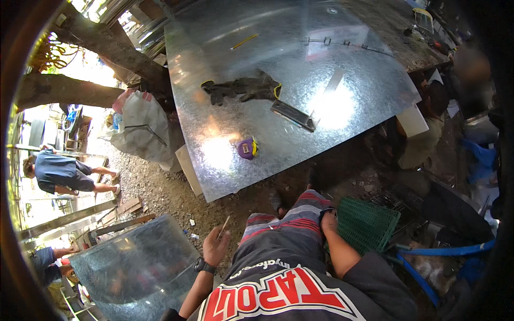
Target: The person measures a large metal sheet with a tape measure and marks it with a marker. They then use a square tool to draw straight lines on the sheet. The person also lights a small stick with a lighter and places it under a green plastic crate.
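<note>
My left hand [215, 247], a dark watch on its wrist, is closed around a thin tan stick [224, 226] that points up and away. My right hand [329, 220] rests against the right side of my striped shorts [292, 221], by a dark patch that may be a pocket opening; its fingers are partly hidden. Ahead of me, a large shiny metal sheet [257, 128] covers a table. On it lie a purple and yellow tape measure [247, 148], dark gloves [241, 89] with yellow cuffs, a black oblong tool [292, 116] and a yellow stick [244, 42].
A second metal sheet [136, 267] lies low at my left. On the right stand a green plastic crate [369, 224] and blue tubing [450, 250]. A whitish sack [142, 125] sits left of the table. Another person [61, 170] is farther left.
</note>
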`<action>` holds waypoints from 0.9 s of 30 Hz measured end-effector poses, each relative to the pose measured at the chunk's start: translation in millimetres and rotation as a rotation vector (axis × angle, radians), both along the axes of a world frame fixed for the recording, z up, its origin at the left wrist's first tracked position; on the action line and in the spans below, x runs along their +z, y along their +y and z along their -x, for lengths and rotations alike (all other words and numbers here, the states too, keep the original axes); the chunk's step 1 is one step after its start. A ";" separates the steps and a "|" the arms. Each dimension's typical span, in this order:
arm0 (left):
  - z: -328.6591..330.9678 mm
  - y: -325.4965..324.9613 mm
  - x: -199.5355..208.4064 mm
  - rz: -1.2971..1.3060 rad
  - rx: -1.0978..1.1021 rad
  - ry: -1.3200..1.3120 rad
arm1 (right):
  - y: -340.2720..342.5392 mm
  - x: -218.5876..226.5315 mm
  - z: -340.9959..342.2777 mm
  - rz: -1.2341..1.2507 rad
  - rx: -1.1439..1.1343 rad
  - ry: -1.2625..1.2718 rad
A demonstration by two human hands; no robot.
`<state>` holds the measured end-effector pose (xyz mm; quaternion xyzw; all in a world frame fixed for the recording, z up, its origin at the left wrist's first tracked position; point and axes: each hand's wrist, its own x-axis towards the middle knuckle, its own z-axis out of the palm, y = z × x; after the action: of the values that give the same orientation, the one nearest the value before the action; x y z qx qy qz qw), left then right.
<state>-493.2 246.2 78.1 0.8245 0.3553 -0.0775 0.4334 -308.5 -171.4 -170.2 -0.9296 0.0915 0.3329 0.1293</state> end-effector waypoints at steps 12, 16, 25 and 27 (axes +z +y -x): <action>-294.3 -0.3 -22.3 -0.353 -0.087 -0.165 | 115.7 188.3 -149.3 -0.843 0.319 -0.398; -309.0 2.7 -55.2 -0.376 0.004 -0.046 | 192.9 196.9 -232.7 -0.858 0.523 -0.385; -279.9 -35.0 -45.0 -0.202 -0.210 -0.213 | 228.5 133.7 -244.6 -1.063 0.578 0.098; -268.6 -42.7 -46.2 -0.210 -0.268 -0.194 | 213.2 140.0 -230.7 -0.969 0.693 -0.126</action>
<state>-224.6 203.4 31.9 0.9087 0.2052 -0.0170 0.3632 -77.8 41.8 -30.1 -0.7584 -0.3869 0.3038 0.4276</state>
